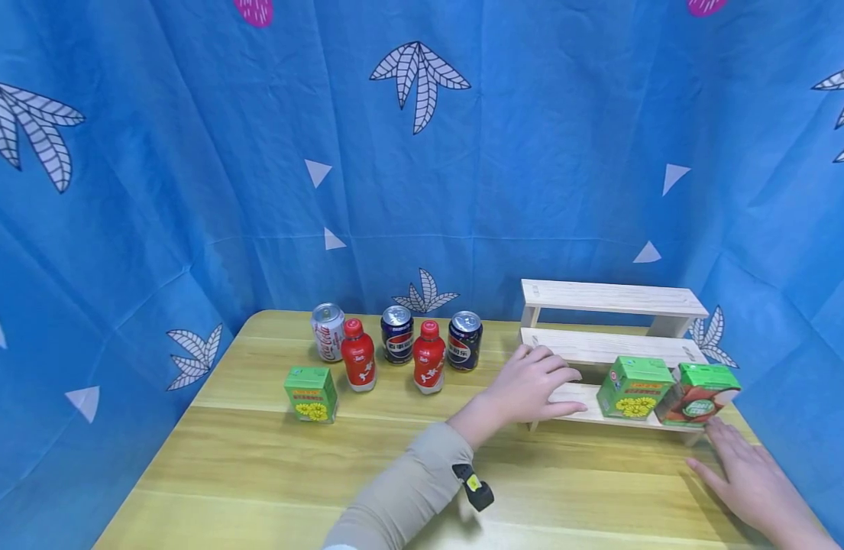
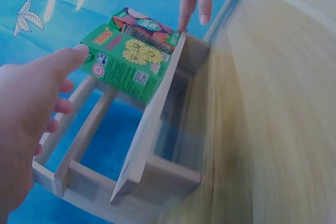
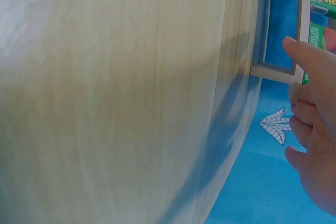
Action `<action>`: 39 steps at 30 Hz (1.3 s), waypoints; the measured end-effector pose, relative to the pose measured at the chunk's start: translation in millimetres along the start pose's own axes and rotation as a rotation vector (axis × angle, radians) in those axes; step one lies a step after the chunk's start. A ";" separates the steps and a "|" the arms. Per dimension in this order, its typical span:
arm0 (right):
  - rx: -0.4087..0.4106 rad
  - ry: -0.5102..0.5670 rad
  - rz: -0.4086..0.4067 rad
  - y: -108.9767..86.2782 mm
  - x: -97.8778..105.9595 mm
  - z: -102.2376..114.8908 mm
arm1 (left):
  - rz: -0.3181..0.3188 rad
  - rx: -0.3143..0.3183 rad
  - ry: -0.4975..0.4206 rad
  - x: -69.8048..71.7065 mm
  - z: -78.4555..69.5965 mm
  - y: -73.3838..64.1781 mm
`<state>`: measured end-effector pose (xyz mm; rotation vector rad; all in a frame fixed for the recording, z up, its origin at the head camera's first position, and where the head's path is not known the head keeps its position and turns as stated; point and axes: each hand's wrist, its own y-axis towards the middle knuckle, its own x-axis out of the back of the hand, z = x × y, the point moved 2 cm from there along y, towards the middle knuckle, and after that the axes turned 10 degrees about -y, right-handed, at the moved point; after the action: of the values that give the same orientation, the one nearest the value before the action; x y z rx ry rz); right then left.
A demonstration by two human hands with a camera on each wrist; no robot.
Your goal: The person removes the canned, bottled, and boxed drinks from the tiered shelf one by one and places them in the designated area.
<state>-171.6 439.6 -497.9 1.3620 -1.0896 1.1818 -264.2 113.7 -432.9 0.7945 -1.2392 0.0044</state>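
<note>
A three-tier wooden shelf (image 1: 603,346) stands at the right of the table. On its lowest board sits a green drink carton with yellow flowers (image 1: 635,389). Beside it, at the right end, is a green and brown drink carton (image 1: 696,396). My left hand (image 1: 531,386) is over the shelf's left end, thumb apart from the fingers, holding nothing. In the left wrist view its thumb tip overlaps the edge of the flowered carton (image 2: 126,64). My right hand (image 1: 748,470) reaches in from the right with extended fingers, their tips right at the brown carton's lower corner.
Left of the shelf stand a silver cola can (image 1: 328,332), a dark blue can (image 1: 397,334), another dark blue can (image 1: 465,341), a red bottle (image 1: 359,355) and a second red bottle (image 1: 429,357). A green flowered carton (image 1: 312,395) stands in front. Blue curtain (image 1: 531,153) surrounds the table.
</note>
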 end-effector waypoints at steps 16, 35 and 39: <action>-0.002 -0.004 0.039 1.0 0.7 -1.7 | 0.081 0.232 -0.062 -11.7 -22.4 35.3; -0.007 -0.009 0.055 3.2 -2.4 -4.8 | 0.172 0.469 -0.132 -20.7 -39.7 67.7; -0.003 -0.013 0.053 2.0 -1.9 -3.7 | 0.187 0.464 -0.126 -21.7 -42.5 71.2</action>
<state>-174.2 443.1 -499.4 1.3470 -1.1425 1.2110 -265.8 198.0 -417.2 1.0861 -1.4511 0.4116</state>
